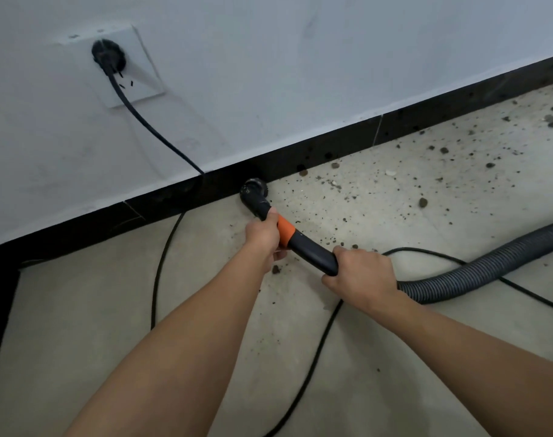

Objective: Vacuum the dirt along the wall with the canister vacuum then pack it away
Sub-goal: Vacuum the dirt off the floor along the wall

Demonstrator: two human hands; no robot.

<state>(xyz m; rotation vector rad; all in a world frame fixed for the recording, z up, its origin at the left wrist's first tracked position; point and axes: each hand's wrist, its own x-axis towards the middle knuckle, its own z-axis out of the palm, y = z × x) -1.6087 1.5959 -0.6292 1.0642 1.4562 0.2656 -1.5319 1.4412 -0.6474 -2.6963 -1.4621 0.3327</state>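
Ideally we set the round brush nozzle (253, 192) flat on the smooth floor (79, 310), touching the black skirting (332, 143), and sweep slowly right into the crumbly dirt (442, 149). Our left hand (264, 236) has its grip clamped on the hard black-and-orange tube (310, 249). Our right hand (362, 274) is wrapped round the tube's end, beside the ribbed grey hose (489, 266).

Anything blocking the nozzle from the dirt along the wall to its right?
Nothing visible. The nozzle sits at the baseboard, and the dirt runs rightward along it over open floor. The power cord loops on the floor left of and behind the nozzle, off that strip.
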